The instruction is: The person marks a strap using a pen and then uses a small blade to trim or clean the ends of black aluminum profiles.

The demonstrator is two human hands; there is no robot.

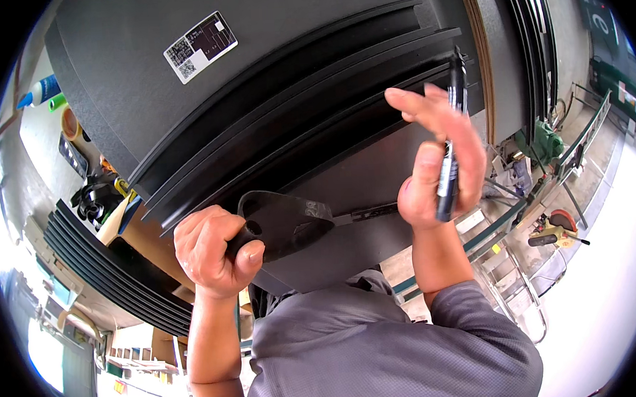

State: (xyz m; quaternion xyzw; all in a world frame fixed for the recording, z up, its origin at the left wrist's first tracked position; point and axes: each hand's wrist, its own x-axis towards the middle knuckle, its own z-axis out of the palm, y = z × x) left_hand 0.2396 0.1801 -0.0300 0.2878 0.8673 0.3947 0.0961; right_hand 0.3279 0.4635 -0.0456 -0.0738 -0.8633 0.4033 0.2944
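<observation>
My left hand (211,251), at the lower left of the panel, is closed round a black rounded piece (244,238) that looks like a handle or a tight roll. Beside it a dark, glossy curved piece (290,221) spreads to the right; whether the two are joined I cannot tell. My right hand (449,156) is raised on the right with a black marker (444,185) held upright against the palm, its fingers partly blurred. Beyond both hands several long black grooved strips (298,84) lie across a large dark grey panel (110,80).
A white printed label (201,48) is stuck on the panel. At the left are tape rolls (70,124), a blue-capped bottle (41,91) and stacked dark strips (113,274). To the right stand a green metal rail (581,141) and a red and yellow tool (560,229) on the floor.
</observation>
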